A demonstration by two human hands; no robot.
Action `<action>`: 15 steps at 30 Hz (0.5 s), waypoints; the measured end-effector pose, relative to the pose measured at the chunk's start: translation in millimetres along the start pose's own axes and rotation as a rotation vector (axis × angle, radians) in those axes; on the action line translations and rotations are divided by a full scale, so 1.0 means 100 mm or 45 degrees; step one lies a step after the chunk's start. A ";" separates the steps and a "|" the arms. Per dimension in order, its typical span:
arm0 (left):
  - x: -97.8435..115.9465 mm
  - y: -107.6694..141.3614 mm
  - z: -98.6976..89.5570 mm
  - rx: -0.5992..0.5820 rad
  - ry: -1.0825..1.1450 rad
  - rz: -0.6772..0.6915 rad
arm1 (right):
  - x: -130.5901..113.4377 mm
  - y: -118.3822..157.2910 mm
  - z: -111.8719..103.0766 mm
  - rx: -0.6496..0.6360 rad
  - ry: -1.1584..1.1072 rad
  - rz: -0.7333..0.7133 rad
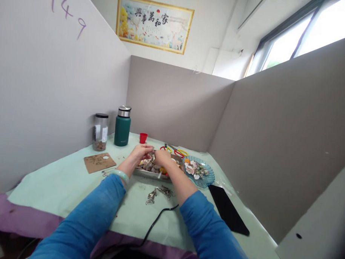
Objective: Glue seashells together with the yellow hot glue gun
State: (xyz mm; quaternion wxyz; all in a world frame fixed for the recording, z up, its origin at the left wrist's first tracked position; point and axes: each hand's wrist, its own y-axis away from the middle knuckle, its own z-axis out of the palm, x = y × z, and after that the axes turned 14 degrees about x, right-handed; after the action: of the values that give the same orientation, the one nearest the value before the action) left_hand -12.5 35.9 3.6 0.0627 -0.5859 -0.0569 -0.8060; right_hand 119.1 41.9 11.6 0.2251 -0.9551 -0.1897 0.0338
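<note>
My left hand point(141, 152) is closed in a pinch above the back of a metal tray point(148, 174). Right beside it, my right hand point(163, 158) is curled, and its fingertips meet those of the left. Whatever lies between them is too small and hidden to name. Inside the tray are many small brown, white and orange pieces. A blue scalloped plate point(208, 179) with pale flower-like pieces point(196, 169) stands to the right of the tray. Between my forearms, several small metal clips point(159, 193) lie in a loose pile.
Behind the tray lie scissors point(179, 151) and a red cup point(143, 138). To the left stand a green bottle point(122, 128), a clear jar point(101, 132) and a flat brown card point(99, 163). A black slab point(229, 211) and a black cable point(155, 224) lie nearer. Grey partitions point(176, 103) enclose the table.
</note>
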 end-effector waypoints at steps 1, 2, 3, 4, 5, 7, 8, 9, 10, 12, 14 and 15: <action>0.00 0.01 0.00 -0.021 0.020 0.003 | 0.05 0.04 -0.06 0.015 0.002 0.020; 0.01 0.02 0.00 -0.044 0.040 0.003 | 0.11 0.08 -0.12 0.058 -0.019 0.036; 0.01 0.03 0.00 -0.072 0.056 -0.002 | 0.18 0.14 -0.18 0.139 -0.141 0.048; 0.02 0.04 0.00 -0.108 0.064 -0.011 | 0.24 0.20 -0.23 0.220 -0.295 0.057; 0.02 0.06 0.01 -0.148 0.065 -0.023 | 0.30 0.27 -0.26 0.272 -0.463 0.074; 0.03 0.09 0.02 -0.239 0.052 -0.056 | 0.39 0.40 -0.29 0.315 -0.802 0.137; 0.03 0.10 0.02 -0.285 0.045 -0.070 | 0.42 0.46 -0.29 0.333 -0.960 0.145; 0.03 0.11 0.03 -0.327 0.038 -0.080 | 0.43 0.51 -0.28 0.340 -1.078 0.142; 0.02 0.12 0.03 -0.364 0.031 -0.086 | 0.42 0.55 -0.26 0.375 -1.136 0.146; 0.02 0.13 0.03 -0.423 0.017 -0.093 | 0.39 0.60 -0.25 0.448 -1.136 0.098; 0.02 0.14 0.04 -0.454 -0.001 -0.106 | 0.34 0.63 -0.26 0.525 -1.046 0.005; 0.01 0.14 0.04 -0.461 -0.010 -0.116 | 0.32 0.64 -0.27 0.552 -1.001 -0.045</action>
State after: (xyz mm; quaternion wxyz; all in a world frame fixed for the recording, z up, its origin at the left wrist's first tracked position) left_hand -7.0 22.7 6.4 -0.0805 -0.5877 0.0623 -0.8027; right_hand 175.4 -10.1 8.0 0.3315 -0.7970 -0.2658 0.4292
